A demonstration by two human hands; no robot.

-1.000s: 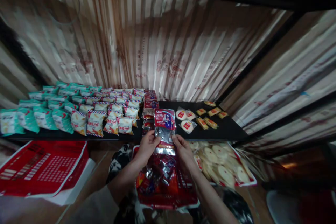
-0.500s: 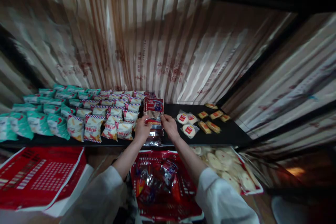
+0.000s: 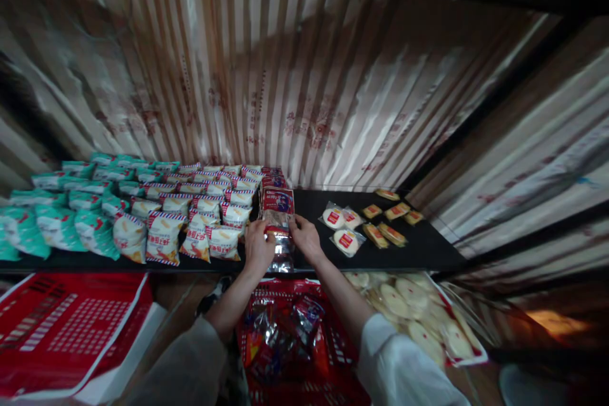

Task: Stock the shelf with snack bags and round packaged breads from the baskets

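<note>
The person's left hand [image 3: 259, 246] and right hand [image 3: 305, 238] grasp opposite side edges of the red-and-silver packet [image 3: 278, 202], which lies in the packet column [image 3: 272, 179] on the shelf [image 3: 404, 255], just beside the white snack bags [image 3: 165, 238]. This two-sided hold probably keeps the limp pouch flat and square with its row. Both forearms reach over the red basket [image 3: 314, 393] and converge, fingers curled inward.

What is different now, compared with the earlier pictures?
The red packet moved forward and left to the row of similar packets on the shelf. The left hand and right hand are still on it. The white bags and round snacks stayed in place.
</note>
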